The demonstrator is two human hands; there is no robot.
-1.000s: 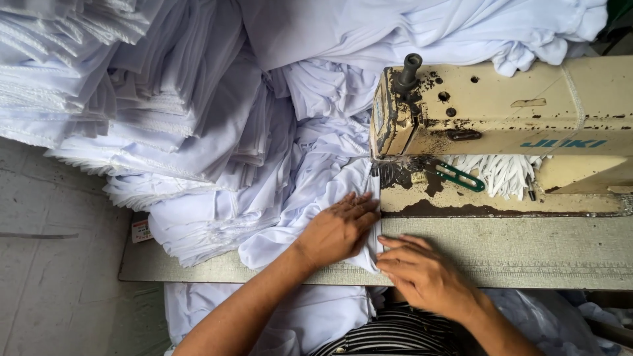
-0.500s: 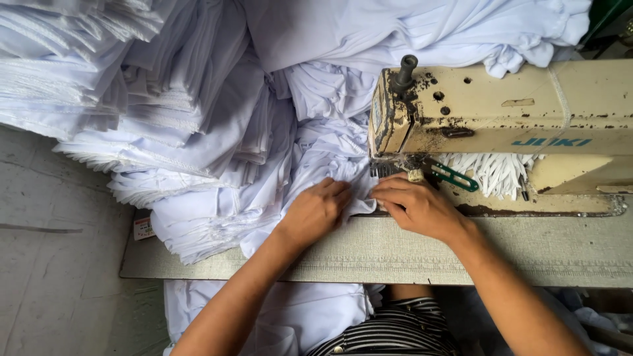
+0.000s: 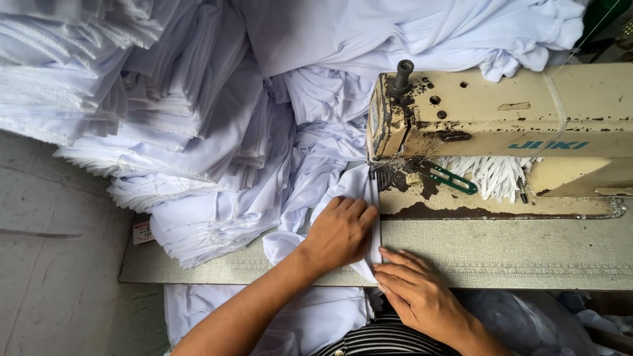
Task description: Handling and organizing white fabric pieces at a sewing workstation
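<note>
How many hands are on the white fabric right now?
2. The left hand lies flat on the white fabric before the sewing machine; the right hand touches its edge nearer the body.

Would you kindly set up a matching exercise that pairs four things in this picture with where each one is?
Things:
1. left hand
2. right hand
3. small green-handled thread snips
4. tall stack of folded white fabric pieces

Places:
A. on the worn bed of the cream sewing machine, under its arm
B. flat on the narrow white cloth strip leading to the needle
C. piled at the far left of the table
D. at the table's near edge, fingers on the strip's end

Pairs: 1-B, 2-D, 3-A, 4-C
</note>
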